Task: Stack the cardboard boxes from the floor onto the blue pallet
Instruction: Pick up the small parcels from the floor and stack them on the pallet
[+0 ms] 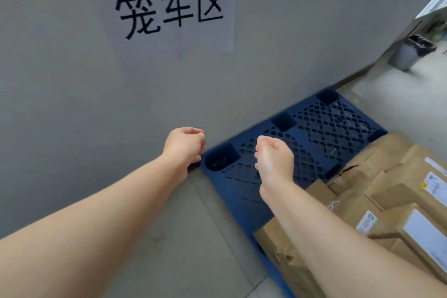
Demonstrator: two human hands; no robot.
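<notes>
Left hand (185,146), right hand (274,159) at centre frame: fingers curled, empty. Advisable: grip one of the cardboard boxes (396,191) at lower right by opposite sides and seat it square on the blue pallet (338,123).

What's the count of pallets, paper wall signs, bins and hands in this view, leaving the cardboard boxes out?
Blue pallet: 1
Paper wall sign: 1
Bin: 1
Hands: 2, left hand and right hand
Total: 5
</notes>
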